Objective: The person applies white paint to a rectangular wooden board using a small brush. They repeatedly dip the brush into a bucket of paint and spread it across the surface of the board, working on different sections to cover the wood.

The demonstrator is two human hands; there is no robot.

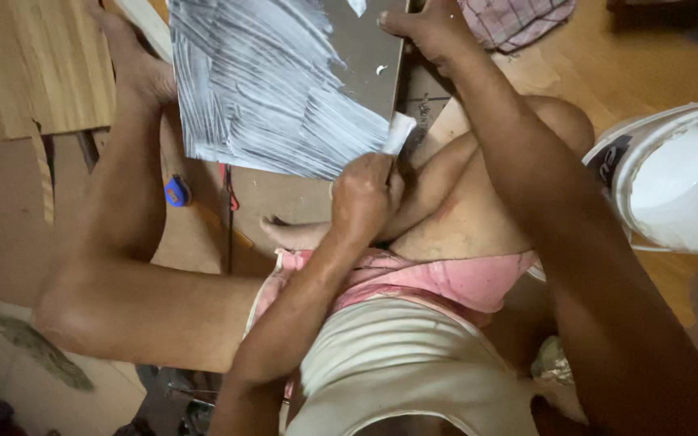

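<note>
Just to the right of the right forearm stands a white bucket (pixel 672 182) holding a thick white paste almost to the rim; its far side is cut off by the picture's edge; a dark label patch sits on its wall facing the arm, its print too small to make out. The left hand (pixel 365 194) is closed narrowly around a small white scraper (pixel 400 132), whose blade touches the near corner of a grey panel (pixel 284 89) streaked with white paste; how much of the scraper lies inside the fist is hidden. The right hand (pixel 426 24) grips the panel's far right edge, fingers curled over it; the fingertips are cut off at the top of the picture. The panel lies just beyond the left hand and between both hands, its top out of view. Left of the left hand, past the bent leg, a small blue and yellow tape measure (pixel 176 192) lies on brown board; beyond the right hand shows a piece of checked cloth (pixel 515 20), only partly visible.
</note>
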